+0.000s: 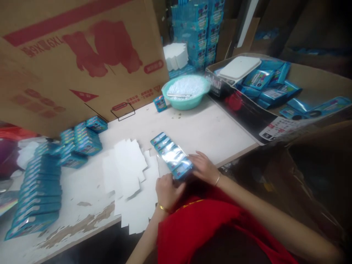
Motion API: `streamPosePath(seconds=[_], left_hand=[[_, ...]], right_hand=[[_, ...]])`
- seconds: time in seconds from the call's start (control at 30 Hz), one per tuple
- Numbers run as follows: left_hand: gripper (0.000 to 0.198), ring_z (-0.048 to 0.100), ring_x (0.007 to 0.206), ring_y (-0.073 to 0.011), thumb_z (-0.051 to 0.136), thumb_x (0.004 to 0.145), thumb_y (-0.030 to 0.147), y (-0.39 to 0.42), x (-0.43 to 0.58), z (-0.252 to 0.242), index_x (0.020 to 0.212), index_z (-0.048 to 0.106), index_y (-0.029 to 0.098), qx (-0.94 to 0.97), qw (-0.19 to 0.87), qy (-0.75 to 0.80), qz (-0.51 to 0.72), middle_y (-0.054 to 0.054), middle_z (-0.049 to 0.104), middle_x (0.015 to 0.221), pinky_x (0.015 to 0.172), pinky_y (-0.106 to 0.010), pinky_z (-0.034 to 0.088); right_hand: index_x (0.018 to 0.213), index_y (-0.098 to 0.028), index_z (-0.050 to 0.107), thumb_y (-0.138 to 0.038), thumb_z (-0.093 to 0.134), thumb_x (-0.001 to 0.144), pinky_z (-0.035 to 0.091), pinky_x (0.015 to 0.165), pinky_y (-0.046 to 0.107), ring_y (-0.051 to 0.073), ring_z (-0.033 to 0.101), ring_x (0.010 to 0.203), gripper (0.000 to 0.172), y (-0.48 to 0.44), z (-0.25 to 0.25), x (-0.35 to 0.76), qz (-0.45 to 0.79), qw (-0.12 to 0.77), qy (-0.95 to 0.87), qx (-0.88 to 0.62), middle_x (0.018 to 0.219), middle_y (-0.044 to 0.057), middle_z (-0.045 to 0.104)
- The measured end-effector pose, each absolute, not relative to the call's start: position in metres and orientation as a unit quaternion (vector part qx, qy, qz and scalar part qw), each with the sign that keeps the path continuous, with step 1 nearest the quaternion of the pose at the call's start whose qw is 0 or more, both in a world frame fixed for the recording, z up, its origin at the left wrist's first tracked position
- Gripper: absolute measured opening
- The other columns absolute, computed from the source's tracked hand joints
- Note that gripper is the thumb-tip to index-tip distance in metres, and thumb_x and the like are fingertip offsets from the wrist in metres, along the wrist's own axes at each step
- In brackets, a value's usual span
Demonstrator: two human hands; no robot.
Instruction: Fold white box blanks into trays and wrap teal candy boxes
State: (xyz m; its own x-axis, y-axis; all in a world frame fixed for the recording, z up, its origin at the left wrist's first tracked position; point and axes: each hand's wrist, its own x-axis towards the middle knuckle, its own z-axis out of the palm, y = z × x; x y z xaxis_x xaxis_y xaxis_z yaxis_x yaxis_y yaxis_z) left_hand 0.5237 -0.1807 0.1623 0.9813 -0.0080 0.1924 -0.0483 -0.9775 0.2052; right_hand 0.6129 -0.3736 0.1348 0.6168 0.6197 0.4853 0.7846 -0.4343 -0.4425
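Note:
Near the table's front edge, a row of blue packets (173, 156) lies side by side at a slant, glossy with reflected light. My left hand (167, 190) is curled at the row's near end, its thumb by the lowest packet. At the right side of that end is my right hand (203, 168), fingers bent against the packets' edge. Both hands look closed on the row. White die-cut card sheets (129, 168) lie fanned out just left of the packets, partly under my left hand.
A large cardboard box (82, 55) stands behind the table (220, 128). A green bowl (187, 93) of white pieces sits at the back. Blue boxes (38, 194) line the left. An open carton (233, 106) of blue packets stands right; more boxes (202, 33) are stacked behind.

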Motion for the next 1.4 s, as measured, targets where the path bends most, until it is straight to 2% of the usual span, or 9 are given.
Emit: streamPosePath(seconds=[0.2,0.37,0.53,0.7,0.77,0.9,1.1,1.23,1.4], left_hand=[[0.011,0.056,0.066,-0.0203,0.058,0.075,0.024,-0.190,0.533,0.158,0.069,0.053,0.017,0.988,0.101,-0.018,0.112,-0.005,0.061,0.067,0.067,-0.034,0.035],[0.026,0.057,0.069,-0.0213,0.059,0.079,0.041,-0.208,0.548,0.162,0.072,0.056,0.016,0.986,0.126,-0.046,0.093,-0.007,0.062,0.069,0.069,-0.036,0.037],[0.034,0.053,0.059,-0.0149,0.059,0.078,0.053,-0.201,0.569,0.189,0.076,0.060,0.019,0.939,0.310,-0.152,0.011,-0.001,0.060,0.063,0.062,-0.029,0.039],[0.034,0.056,0.085,-0.0176,0.058,0.080,0.046,-0.129,0.634,0.213,0.098,0.061,0.017,0.869,0.421,0.071,0.249,-0.007,0.062,0.091,0.079,-0.030,0.043],[0.054,0.053,0.104,-0.0214,0.062,0.074,0.052,-0.101,0.666,0.213,0.114,0.056,0.017,0.843,0.485,0.134,0.190,-0.010,0.059,0.114,0.090,-0.033,0.039],[0.059,0.060,0.081,-0.0217,0.059,0.068,0.064,-0.079,0.697,0.202,0.089,0.067,0.010,0.829,0.545,0.123,0.025,-0.011,0.067,0.085,0.078,-0.034,0.045],[0.039,0.059,0.077,-0.0195,0.067,0.069,0.053,-0.099,0.657,0.207,0.076,0.069,0.015,0.827,0.551,0.102,-0.049,-0.005,0.067,0.075,0.075,-0.029,0.042],[0.035,0.058,0.079,-0.0188,0.068,0.071,0.048,-0.120,0.628,0.211,0.082,0.068,0.015,0.811,0.570,0.122,-0.050,-0.005,0.067,0.080,0.074,-0.028,0.042],[0.030,0.050,0.065,-0.0119,0.063,0.074,0.045,-0.132,0.634,0.196,0.075,0.059,0.015,0.777,0.606,0.168,0.030,0.001,0.058,0.069,0.063,-0.024,0.039]], right_hand=[[0.130,-0.016,0.046,-0.027,0.043,0.091,0.031,0.105,0.052,0.023,0.057,0.106,0.041,-0.382,0.135,0.624,-0.138,0.345,-0.434,-0.820,0.112,0.011,0.064],[0.130,-0.019,0.047,-0.035,0.045,0.091,0.034,0.103,0.053,0.026,0.057,0.106,0.042,-0.402,0.139,0.653,-0.101,0.342,-0.437,-0.826,0.113,0.011,0.064],[0.141,-0.023,0.032,-0.034,0.055,0.085,0.037,0.103,0.050,0.027,0.046,0.121,0.061,-0.430,0.156,0.664,-0.026,0.423,-0.323,-0.846,0.135,0.012,0.049],[0.126,-0.020,0.048,-0.045,0.049,0.089,0.046,0.094,0.045,0.025,0.056,0.109,0.045,-0.423,0.158,0.627,-0.053,0.582,-0.028,-0.811,0.116,0.012,0.059],[0.134,-0.019,0.039,-0.051,0.046,0.089,0.045,0.096,0.045,0.025,0.053,0.114,0.055,-0.407,0.151,0.609,-0.058,0.599,0.004,-0.799,0.126,0.014,0.053],[0.147,-0.021,0.009,-0.059,0.055,0.081,0.034,0.107,0.049,0.028,0.037,0.131,0.089,-0.379,0.141,0.589,-0.021,0.648,0.057,-0.759,0.148,0.016,0.028],[0.121,-0.021,0.056,-0.061,0.028,0.092,0.044,0.100,0.043,0.025,0.053,0.118,0.057,-0.386,0.162,0.593,0.062,0.737,0.080,-0.668,0.124,0.009,0.060],[0.105,-0.019,0.063,-0.066,0.031,0.088,0.048,0.093,0.039,0.025,0.060,0.105,0.060,-0.410,0.183,0.602,0.109,0.739,0.113,-0.656,0.109,0.009,0.066],[0.077,-0.020,0.059,-0.063,0.060,0.075,0.050,0.062,0.028,0.019,0.059,0.072,0.043,-0.423,0.193,0.606,0.016,0.617,0.152,-0.772,0.073,0.001,0.061]])
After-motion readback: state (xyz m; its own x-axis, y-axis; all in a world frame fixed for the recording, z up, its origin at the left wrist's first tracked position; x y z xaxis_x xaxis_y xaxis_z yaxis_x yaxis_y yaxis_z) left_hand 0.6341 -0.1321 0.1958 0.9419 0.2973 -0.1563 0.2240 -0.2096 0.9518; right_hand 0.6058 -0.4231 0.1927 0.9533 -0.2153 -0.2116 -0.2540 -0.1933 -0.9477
